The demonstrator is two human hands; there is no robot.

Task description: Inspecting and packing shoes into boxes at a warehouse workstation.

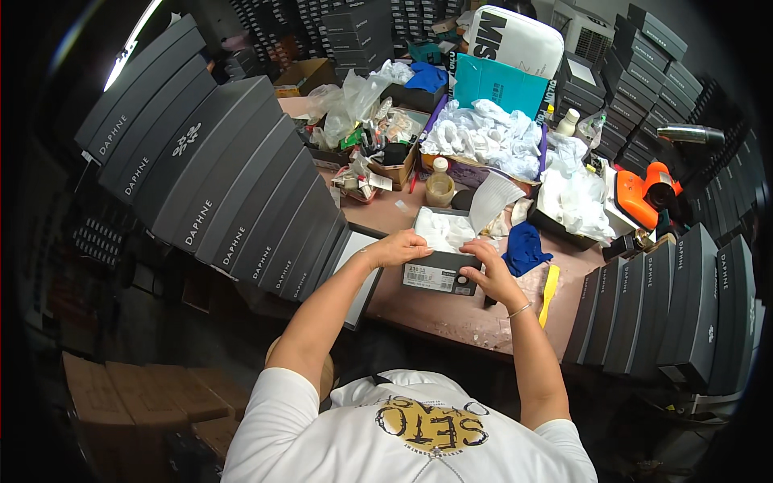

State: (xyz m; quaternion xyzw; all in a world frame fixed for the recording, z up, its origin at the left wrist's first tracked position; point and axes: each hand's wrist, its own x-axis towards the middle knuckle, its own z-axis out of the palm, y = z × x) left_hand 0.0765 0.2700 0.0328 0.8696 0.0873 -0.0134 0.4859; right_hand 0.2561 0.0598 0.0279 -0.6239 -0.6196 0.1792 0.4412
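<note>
A dark grey shoe box [436,279] with a white label on its near side sits lidless on the table in front of me. White tissue paper [441,229] fills it and covers whatever lies inside. My left hand [400,249] is at the box's near left corner, its fingers closed together on the edge of the paper. At the near right corner is my right hand [493,270], thumb and fingers apart, fingertips touching the box and paper. Close to the right hand lie a crumpled blue cloth [527,248] and a yellow tool with a long handle [550,291].
Stacked grey shoe boxes [250,185] lean along the left, and more boxes [684,302] stand at the right. Behind the work spot are a bottle [440,187] and a carton of crumpled white paper [491,141]. An orange tool [636,197] rests at the far right.
</note>
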